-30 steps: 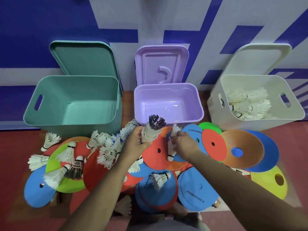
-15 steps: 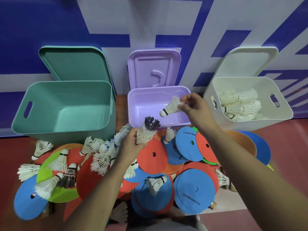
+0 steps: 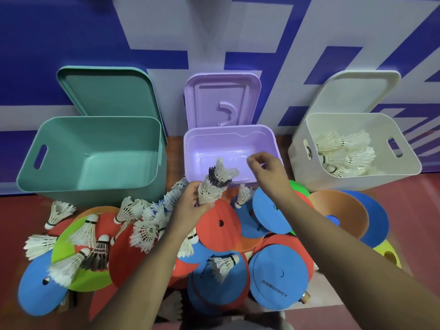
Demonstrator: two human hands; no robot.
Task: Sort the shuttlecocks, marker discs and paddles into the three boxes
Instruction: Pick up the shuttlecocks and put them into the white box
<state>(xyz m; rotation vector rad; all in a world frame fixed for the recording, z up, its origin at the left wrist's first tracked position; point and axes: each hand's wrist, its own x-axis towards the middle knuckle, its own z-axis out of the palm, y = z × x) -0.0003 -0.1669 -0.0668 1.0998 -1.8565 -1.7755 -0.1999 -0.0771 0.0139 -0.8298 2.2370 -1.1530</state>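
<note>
My left hand (image 3: 190, 208) grips a nested stack of shuttlecocks (image 3: 214, 184), white ones with a dark-feathered one among them, in front of the purple box (image 3: 269, 136). Just right of the stack's top, my right hand (image 3: 266, 170) hovers over the purple box's front rim with loosely bent fingers and nothing in them. Loose shuttlecocks (image 3: 142, 225) lie on the floor among overlapping red, blue, green and orange marker discs (image 3: 278, 275). The white box (image 3: 357, 179) at the right holds several shuttlecocks. The green box (image 3: 35, 177) at the left is empty inside.
All three boxes stand against a blue and white wall, each lid propped open behind it. A wooden paddle handle (image 3: 305, 298) pokes out from under the blue discs near the bottom. Red floor (image 3: 409, 210) shows to the right of the discs.
My right hand lifted a white shuttlecock off the discs, carried it over the purple box and set it onto the stack in my left hand. It now holds nothing.
</note>
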